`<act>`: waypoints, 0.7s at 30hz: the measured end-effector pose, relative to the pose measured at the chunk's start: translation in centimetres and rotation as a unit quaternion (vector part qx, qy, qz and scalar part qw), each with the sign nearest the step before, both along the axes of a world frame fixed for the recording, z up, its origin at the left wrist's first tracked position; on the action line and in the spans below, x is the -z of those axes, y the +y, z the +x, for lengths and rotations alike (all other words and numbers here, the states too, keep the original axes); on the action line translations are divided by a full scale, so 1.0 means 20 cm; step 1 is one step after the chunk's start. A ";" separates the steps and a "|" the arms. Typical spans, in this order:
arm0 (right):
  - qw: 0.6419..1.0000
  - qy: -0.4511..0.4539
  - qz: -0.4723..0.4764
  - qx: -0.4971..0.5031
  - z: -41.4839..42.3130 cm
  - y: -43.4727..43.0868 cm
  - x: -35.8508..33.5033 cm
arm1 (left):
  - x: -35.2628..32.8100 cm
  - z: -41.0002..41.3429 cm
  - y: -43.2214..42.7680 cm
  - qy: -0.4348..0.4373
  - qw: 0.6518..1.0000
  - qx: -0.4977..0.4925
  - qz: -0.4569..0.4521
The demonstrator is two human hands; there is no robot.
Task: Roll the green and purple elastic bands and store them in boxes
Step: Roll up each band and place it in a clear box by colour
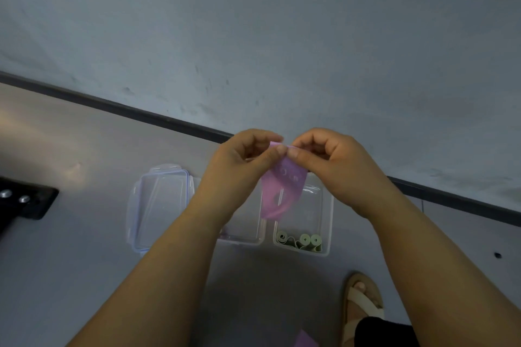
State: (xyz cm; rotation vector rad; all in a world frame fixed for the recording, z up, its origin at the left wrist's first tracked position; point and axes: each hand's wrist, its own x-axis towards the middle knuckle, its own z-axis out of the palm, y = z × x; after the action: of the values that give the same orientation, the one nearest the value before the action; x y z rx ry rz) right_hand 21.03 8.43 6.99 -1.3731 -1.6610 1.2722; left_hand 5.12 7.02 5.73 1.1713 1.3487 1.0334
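Purple band (279, 191) is held in the air over the middle box (242, 242) & right box (327, 234), its top edge pinched betw. thumb & fingers (270, 136) of left hand (239, 166) and right hand (335, 166); the rest hangs slack. If the first turn is started crooked, a loose, skewed roll is prob. produced & may spring open once stored. Green rolls (305, 239) look part-unwound, tho view is blurry.

Hidden behind the left hand (239, 166) and its forearm: much of the middle box (248, 236). Pinched out of sight between left and right hand (335, 166) fingertips: top end of the purple band (277, 191). Too blurred to read: its print. Cut off at the bottom edge: a purple scrap (306, 339), a sandalled foot (362, 301). Cut off at the left edge: a black plate (25, 200).
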 end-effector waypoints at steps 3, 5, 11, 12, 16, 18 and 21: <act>0.999 0.025 -0.018 0.016 0.00 0.01 0.00 | -0.01 0.00 -0.01 0.019 1.000 0.013 0.010; 0.998 0.049 -0.023 0.035 0.00 0.01 0.00 | -0.01 0.00 -0.01 0.010 1.000 -0.003 0.008; 0.990 0.076 -0.094 0.075 0.00 0.02 0.04 | -0.06 0.00 0.01 -0.059 0.994 -0.095 -0.003; 0.990 0.057 -0.115 0.056 0.00 0.02 0.04 | -0.07 0.00 0.01 -0.093 0.991 -0.101 -0.011; 0.983 -0.065 -0.167 -0.037 0.01 -0.02 0.10 | -0.13 0.00 0.01 -0.230 0.969 -0.082 -0.037; 0.976 -0.131 -0.163 -0.059 0.01 -0.03 0.13 | -0.15 0.00 0.01 -0.294 0.951 -0.083 -0.046; 0.956 -0.246 -0.140 -0.079 0.01 -0.04 0.17 | -0.16 -0.04 0.02 -0.378 0.915 -0.124 -0.064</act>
State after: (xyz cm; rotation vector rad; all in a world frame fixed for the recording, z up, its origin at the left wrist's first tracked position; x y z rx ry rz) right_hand 21.21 7.61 3.66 -1.8780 -2.0090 1.3727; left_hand 4.25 7.51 9.01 0.4104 0.9209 1.3701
